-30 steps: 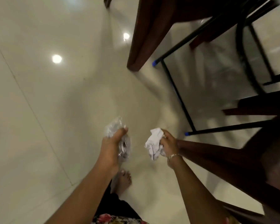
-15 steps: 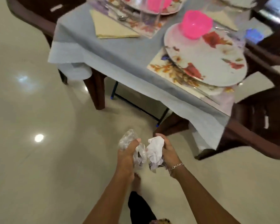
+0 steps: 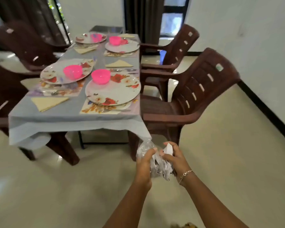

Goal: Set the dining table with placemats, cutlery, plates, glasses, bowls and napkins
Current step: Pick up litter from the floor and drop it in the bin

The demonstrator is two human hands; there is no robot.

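Both hands are meeting at 6 o'clock: the left hand (image 3: 143, 164) is gripping a crumpled plastic bag (image 3: 155, 167), the right hand (image 3: 177, 159) is pinching a white tissue (image 3: 168, 148) beside it; the dining table (image 3: 69, 116) is standing at 10 o'clock.

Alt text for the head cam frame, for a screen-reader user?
A person's left hand grips a crumpled clear plastic bag while the right hand pinches a white paper scrap. Ahead, a blue-clothed dining table holds four floral plates with pink plastic bowls and yellow folded napkins, flanked by brown plastic chairs.
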